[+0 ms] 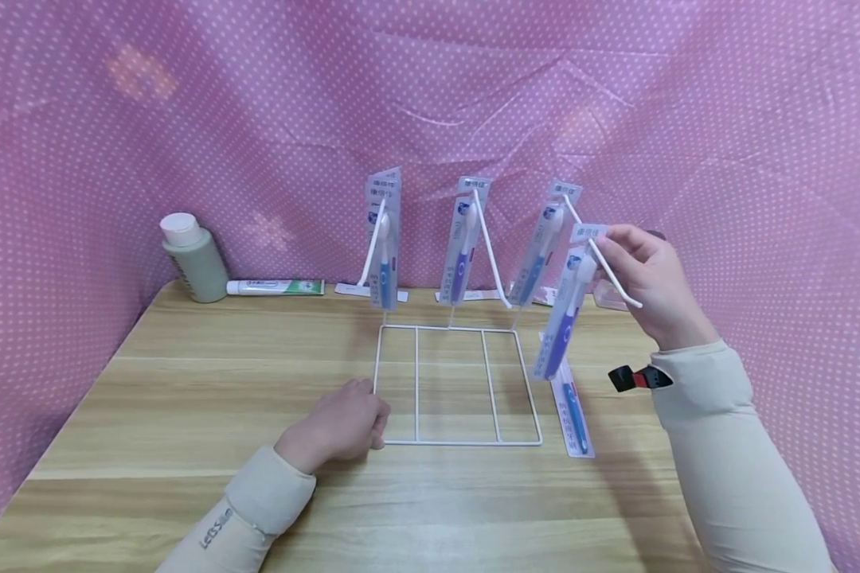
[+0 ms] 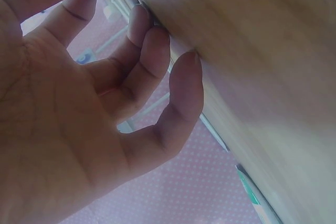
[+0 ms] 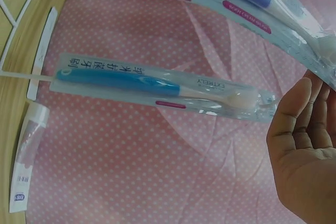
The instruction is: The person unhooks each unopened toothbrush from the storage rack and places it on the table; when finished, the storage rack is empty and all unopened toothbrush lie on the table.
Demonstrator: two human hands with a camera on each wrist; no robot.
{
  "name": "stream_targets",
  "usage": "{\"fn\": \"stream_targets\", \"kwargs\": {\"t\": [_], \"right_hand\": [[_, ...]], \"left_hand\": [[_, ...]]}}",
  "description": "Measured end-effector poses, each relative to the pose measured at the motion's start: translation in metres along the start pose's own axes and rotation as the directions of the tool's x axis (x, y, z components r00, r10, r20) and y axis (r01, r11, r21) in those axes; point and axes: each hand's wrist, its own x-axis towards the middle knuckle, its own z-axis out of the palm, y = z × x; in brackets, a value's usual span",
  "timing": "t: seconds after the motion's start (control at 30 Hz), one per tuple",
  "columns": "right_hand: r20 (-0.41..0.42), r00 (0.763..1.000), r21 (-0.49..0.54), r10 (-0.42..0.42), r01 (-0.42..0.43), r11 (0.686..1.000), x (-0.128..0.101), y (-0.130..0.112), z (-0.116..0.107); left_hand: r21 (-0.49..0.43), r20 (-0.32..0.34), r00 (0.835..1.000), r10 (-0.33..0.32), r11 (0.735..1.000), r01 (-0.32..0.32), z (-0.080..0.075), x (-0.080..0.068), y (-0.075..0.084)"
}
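My right hand (image 1: pixel 652 274) pinches the top of a packaged purple toothbrush (image 1: pixel 564 330) at the far-right white hook (image 1: pixel 616 274) of a wire rack (image 1: pixel 457 443). The hook's rod comes out through the top of that pack, which hangs tilted. In the right wrist view, the fingers (image 3: pixel 294 103) are at the pack's end. My left hand (image 1: pixel 340 422) holds the rack's base at its front-left corner, bent fingertips (image 2: pixel 186 72) down at the wood. Other packaged toothbrushes hang on the rack: blue ones (image 1: pixel 384 263) (image 1: pixel 541 255) and a purple one (image 1: pixel 464 247).
One packaged blue toothbrush (image 1: pixel 576 418) lies on the wooden table (image 1: pixel 150 414) right of the rack. Along the back edge are a green bottle (image 1: pixel 204 267) with a white cap, a toothpaste tube (image 1: pixel 275 287) and flat packs (image 1: pixel 351 290). A pink dotted curtain (image 1: pixel 294 119) hangs behind.
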Motion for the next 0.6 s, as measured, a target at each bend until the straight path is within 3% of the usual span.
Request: {"fn": "stream_targets", "kwargs": {"t": [0.6], "right_hand": [[0.048, 0.997, -0.086, -0.055, 0.059, 0.995, -0.035, -0.01, 0.002]], "left_hand": [[-0.016, 0.0, 1.0, -0.001, 1.0, 0.001, -0.002, -0.002, 0.002]]}}
